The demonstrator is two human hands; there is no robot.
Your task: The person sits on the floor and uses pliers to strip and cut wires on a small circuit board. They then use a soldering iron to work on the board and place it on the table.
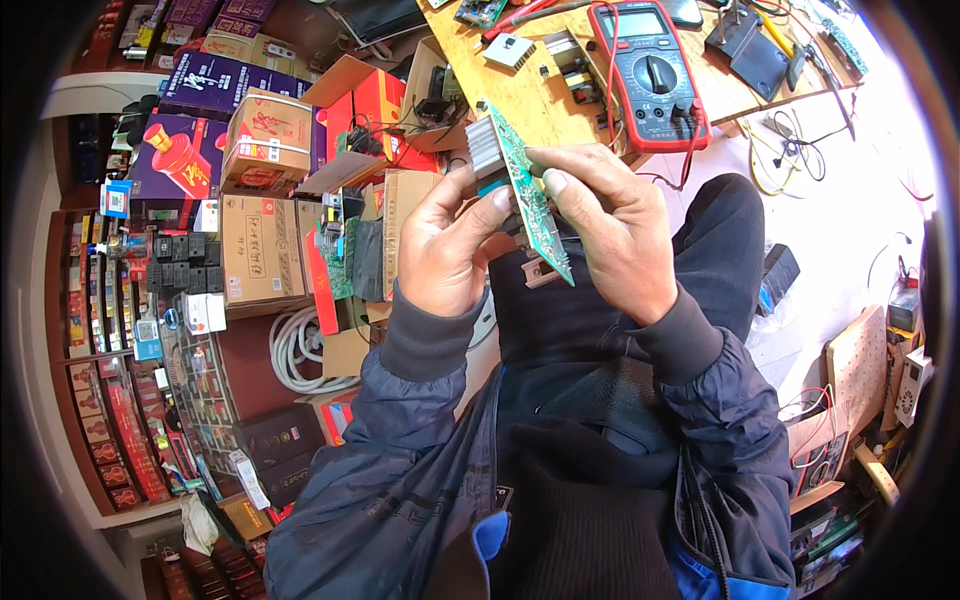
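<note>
A green circuit board (537,205) is held up on edge over my lap, its soldered side turned toward the right. Grey finned heat sinks and other parts stick out from its left face. My left hand (445,235) grips the board by that component side, thumb and fingers closed around the parts. On the solder side, my right hand (615,220) has its thumb and forefinger bent close to the board's upper half. Whether those fingertips hold anything small, or only press the board, I cannot make out.
Ahead stands a wooden workbench (465,45) with a red and grey multimeter (655,75), a black adapter-like box (745,55) and loose leads. Cardboard boxes (262,250) and a coiled white cable (295,350) lie to the left. A perforated board (855,365) leans at the right.
</note>
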